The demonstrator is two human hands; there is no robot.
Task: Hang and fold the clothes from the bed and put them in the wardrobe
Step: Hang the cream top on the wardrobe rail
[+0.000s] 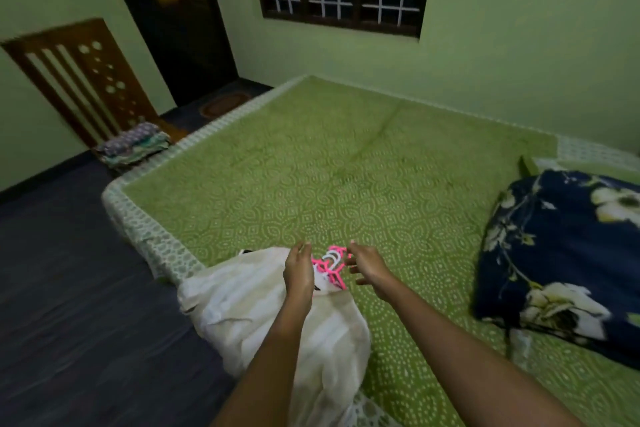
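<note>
A white garment (263, 308) lies heaped at the near left edge of the bed (363, 184), hanging partly over the side. A bunch of pink and white hangers (331, 262) rests on its upper end. My left hand (298, 269) is over the garment just left of the hangers, fingers loosely bent. My right hand (367, 265) is just right of the hangers with fingers spread and relaxed; whether either hand touches them I cannot tell.
A dark blue floral pillow (561, 253) lies on the bed's right side. A wooden chair (86, 87) with folded clothes (133, 146) stands at the far left. Dark floor (69, 270) runs along the left. A window and a dark doorway are on the far wall.
</note>
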